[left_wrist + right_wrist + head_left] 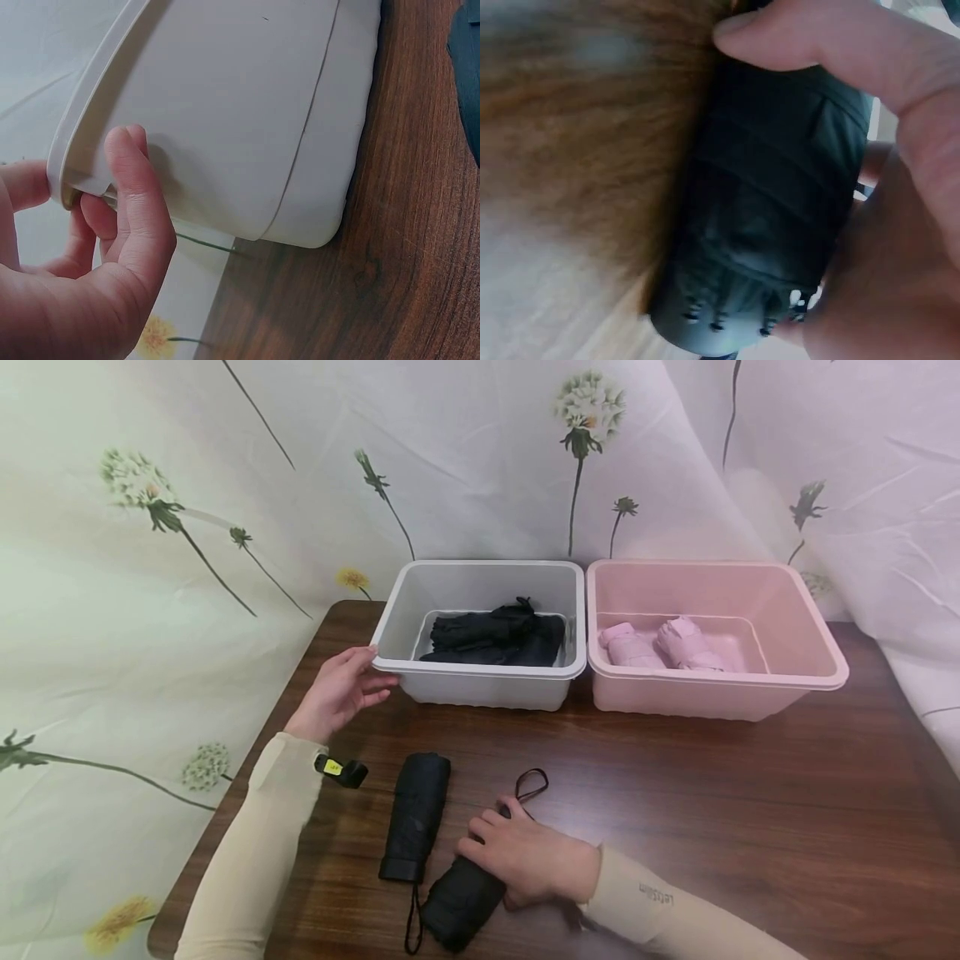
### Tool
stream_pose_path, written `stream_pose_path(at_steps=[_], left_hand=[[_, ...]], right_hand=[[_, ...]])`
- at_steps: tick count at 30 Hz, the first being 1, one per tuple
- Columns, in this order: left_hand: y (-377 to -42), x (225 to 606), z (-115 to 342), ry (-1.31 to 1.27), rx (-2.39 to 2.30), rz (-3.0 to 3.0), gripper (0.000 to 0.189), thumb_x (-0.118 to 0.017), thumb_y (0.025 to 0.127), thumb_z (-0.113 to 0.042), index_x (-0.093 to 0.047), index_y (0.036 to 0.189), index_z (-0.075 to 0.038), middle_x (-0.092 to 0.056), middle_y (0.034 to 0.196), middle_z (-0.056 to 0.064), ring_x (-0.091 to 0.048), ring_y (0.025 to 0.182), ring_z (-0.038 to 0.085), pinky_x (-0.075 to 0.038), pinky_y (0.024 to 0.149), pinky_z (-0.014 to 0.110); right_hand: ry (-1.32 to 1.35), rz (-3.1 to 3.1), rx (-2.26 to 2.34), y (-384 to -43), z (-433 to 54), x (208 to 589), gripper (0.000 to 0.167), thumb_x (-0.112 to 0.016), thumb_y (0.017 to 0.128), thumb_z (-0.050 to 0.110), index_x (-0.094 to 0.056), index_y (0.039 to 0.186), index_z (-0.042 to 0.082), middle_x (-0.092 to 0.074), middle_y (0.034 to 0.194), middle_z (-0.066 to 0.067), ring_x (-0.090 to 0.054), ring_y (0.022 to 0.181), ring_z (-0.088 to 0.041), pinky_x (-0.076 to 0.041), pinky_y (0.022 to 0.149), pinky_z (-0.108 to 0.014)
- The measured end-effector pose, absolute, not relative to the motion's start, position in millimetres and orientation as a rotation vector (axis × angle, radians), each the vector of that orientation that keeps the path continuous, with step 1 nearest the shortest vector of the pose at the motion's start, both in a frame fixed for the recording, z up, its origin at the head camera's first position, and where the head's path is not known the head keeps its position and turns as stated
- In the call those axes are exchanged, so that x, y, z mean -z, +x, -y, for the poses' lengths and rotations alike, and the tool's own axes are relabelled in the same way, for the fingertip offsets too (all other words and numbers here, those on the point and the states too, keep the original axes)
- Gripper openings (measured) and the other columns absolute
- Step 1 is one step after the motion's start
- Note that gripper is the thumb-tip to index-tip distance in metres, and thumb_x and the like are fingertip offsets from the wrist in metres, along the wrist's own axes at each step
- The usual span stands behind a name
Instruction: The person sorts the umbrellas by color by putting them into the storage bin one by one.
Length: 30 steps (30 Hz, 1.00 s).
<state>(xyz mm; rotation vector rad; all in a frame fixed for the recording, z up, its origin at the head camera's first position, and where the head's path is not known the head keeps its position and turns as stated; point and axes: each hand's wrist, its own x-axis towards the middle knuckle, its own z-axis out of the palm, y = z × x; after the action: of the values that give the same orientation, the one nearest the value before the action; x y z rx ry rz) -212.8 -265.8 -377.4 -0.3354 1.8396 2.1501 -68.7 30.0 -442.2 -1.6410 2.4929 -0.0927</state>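
My left hand (341, 695) pinches the rim at the near left corner of a light grey plastic bin (480, 669). In the left wrist view, the fingers bend around that rim (88, 67). My right hand (536, 857) grips a black folded umbrella (461, 903) by its body, low over the table. A dark wrist loop sticks out past the fingers. Rib tips show at one end of this umbrella (757, 195) in the right wrist view. Just left of it, a second black folded umbrella (417, 810) lies on the table, its strap toward me.
Inside the grey bin lie black folded umbrellas (495, 633), partly overlapping. A pink bin (712, 695) stands close on its right, with two pink rolled bundles (688, 645) in it. Both bins sit at the back of the brown wooden table (712, 793), before a flower-printed cloth (480, 468).
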Motion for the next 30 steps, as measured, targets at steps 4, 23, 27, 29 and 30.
stream_pose_path(at_steps=[4,23,27,29,30], left_hand=[[-213.1,376.7,265.5,-0.338,-2.154,-1.835,0.042,-0.057,0.097,-0.033,-0.044,0.131,-0.013,-0.056,0.117,0.002,-0.071,0.083,0.014,-0.058,0.071,0.027],[-211.6,376.4,265.3,-0.34,-2.155,-1.824,0.041,-0.057,0.097,-0.034,-0.045,0.131,-0.013,-0.057,0.116,0.001,-0.071,0.084,0.014,-0.058,0.073,0.028],[-212.2,377.6,266.1,-0.33,-2.159,-1.82,0.04,-0.058,0.097,-0.033,-0.045,0.13,-0.014,-0.057,0.117,0.001,-0.071,0.084,0.014,-0.058,0.072,0.027],[-212.5,378.0,266.5,-0.328,-2.162,-1.818,0.04,-0.058,0.097,-0.033,-0.046,0.129,-0.014,-0.057,0.117,0.001,-0.071,0.084,0.014,-0.058,0.072,0.027],[-212.7,378.2,266.7,-0.326,-2.164,-1.816,0.039,-0.058,0.097,-0.033,-0.046,0.129,-0.014,-0.057,0.117,0.001,-0.071,0.084,0.014,-0.058,0.072,0.027]], right_hand=[[-1.665,-2.486,0.123,-69.8,-31.1,445.3,0.078,-0.088,0.061,0.039,-0.048,0.128,0.027,-0.054,0.117,0.006,-0.05,0.113,-0.013,-0.038,0.103,-0.048],[-1.718,-2.545,0.212,-68.6,-34.1,448.2,0.077,-0.084,0.061,0.045,-0.049,0.127,0.026,-0.054,0.113,0.004,-0.051,0.107,-0.015,-0.041,0.096,-0.046],[-1.696,-2.537,0.316,-72.0,-37.1,442.5,0.077,-0.083,0.063,0.042,-0.047,0.129,0.026,-0.053,0.115,0.004,-0.05,0.108,-0.015,-0.04,0.098,-0.046],[-1.673,-2.533,0.371,-73.8,-38.4,438.9,0.076,-0.082,0.064,0.041,-0.047,0.129,0.025,-0.052,0.115,0.005,-0.049,0.109,-0.015,-0.039,0.1,-0.046],[-1.663,-2.533,0.399,-74.6,-39.0,437.0,0.076,-0.082,0.064,0.041,-0.046,0.129,0.026,-0.052,0.115,0.005,-0.049,0.109,-0.015,-0.039,0.1,-0.046]])
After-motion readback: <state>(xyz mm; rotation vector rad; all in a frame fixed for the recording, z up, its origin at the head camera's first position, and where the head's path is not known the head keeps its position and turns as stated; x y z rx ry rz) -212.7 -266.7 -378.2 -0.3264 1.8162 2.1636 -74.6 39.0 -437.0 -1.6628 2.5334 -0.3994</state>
